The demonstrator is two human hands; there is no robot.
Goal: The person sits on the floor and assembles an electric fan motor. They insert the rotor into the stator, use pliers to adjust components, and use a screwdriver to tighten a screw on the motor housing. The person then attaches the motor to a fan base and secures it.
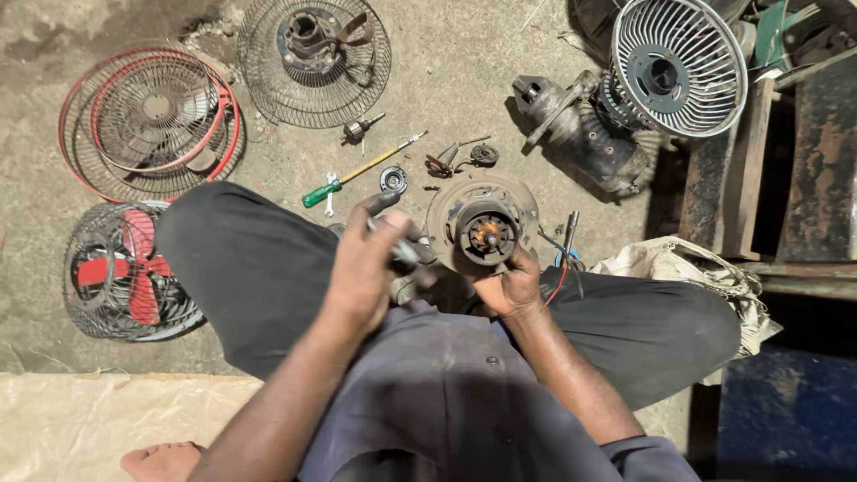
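Bare concrete floor (464, 62) lay under everything I looked down on, grimy and strewn with fan parts. At far left sat a red-rimmed fan guard (150, 120), and below it a caged fan with red blades (125, 272). Further along lay a dark wire guard with a hub (314, 58), then a green-handled screwdriver (357, 171) near my raised knee. My left hand (370, 263) was closed around a dark tool (403, 253), its tip just beside the motor. My right hand (509, 287) gripped the lower edge of the round fan motor (482, 225), held above my lap with its copper core facing up. At far right leaned a white fan grille (678, 64) over a dirty motor housing.
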